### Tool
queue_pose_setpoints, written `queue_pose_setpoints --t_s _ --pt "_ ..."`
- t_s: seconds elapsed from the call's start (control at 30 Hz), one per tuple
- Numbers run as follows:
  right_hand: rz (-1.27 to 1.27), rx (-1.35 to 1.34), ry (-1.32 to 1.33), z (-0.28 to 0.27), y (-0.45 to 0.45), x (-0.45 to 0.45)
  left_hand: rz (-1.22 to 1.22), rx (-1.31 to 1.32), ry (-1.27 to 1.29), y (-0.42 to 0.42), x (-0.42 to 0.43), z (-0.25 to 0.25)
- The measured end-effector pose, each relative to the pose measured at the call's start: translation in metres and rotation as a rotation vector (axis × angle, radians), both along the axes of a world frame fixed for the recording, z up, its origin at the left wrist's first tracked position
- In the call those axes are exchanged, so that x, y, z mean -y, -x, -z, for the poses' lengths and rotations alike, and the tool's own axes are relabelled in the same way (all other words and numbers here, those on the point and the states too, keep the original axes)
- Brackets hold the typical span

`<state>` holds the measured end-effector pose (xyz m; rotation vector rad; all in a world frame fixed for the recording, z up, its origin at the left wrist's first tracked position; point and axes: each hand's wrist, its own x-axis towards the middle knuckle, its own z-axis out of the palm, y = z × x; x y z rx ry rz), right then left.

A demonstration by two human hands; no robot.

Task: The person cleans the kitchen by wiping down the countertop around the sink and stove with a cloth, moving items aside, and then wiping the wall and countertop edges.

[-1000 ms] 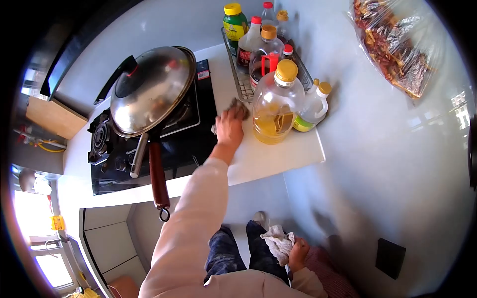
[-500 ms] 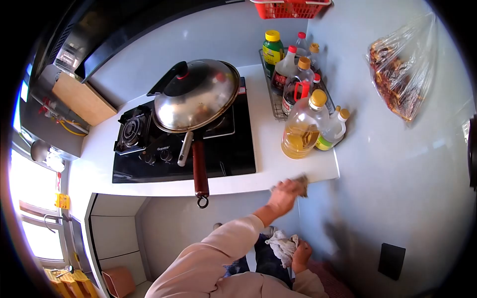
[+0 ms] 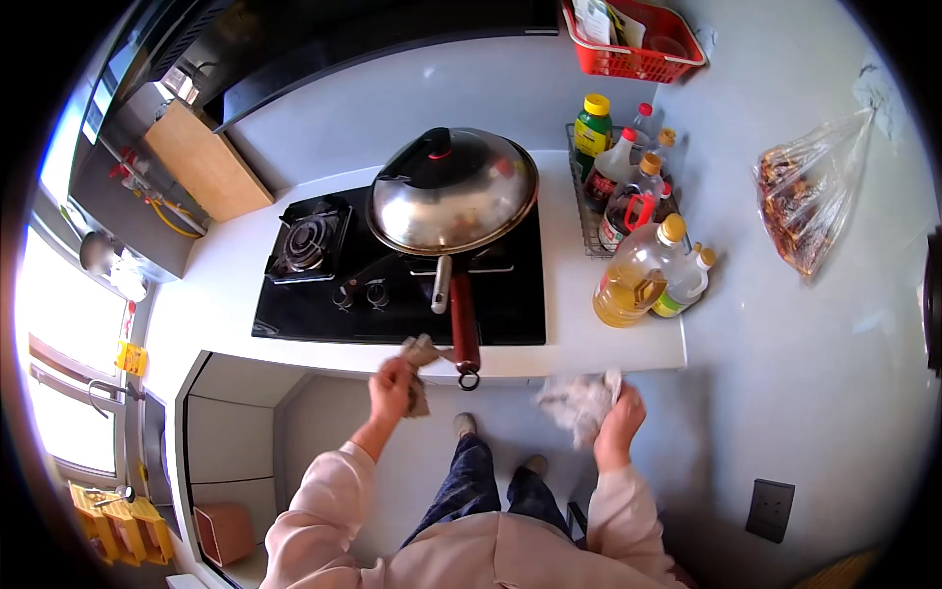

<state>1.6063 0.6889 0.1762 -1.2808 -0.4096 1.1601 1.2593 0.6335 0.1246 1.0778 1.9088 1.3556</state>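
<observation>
My left hand point(image 3: 391, 388) is closed on a crumpled grey-brown cloth point(image 3: 420, 355), just in front of the counter edge and left of the wok's handle. My right hand point(image 3: 618, 420) grips a pale, whitish cloth point(image 3: 577, 404) that hangs bunched below the counter's right end. On the black gas stove point(image 3: 314, 324) sits a wok with a domed steel lid point(image 3: 456, 196). Its reddish-brown handle point(image 3: 465, 329) sticks out past the counter edge, near the cloth in my left hand.
A large oil bottle point(image 3: 628, 285) stands at the counter's right, before a wire rack holding several sauce bottles point(image 3: 623, 206). A red basket point(image 3: 638, 59) hangs above. A bag of dried food point(image 3: 810, 206) hangs on the right wall. A wooden board point(image 3: 206, 162) leans at back left.
My left hand has moved left with its cloth, from the counter's right end to near the wok handle. My right hand has risen and come forward with the pale cloth. The view has shifted.
</observation>
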Motion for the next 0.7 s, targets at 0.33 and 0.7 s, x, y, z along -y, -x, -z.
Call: queue_pose_setpoints --t_s 0.33,0.7 --pt "-0.602 0.298 -0.329 -0.16 0.16 -0.147 -0.164 -0.186 0.0 0.1 -0.033 0.053" --pt "-0.741 0.214 0.075 -0.173 0.294 -0.27 0.099 -0.078 -0.119 0.118 -0.027 0.028"
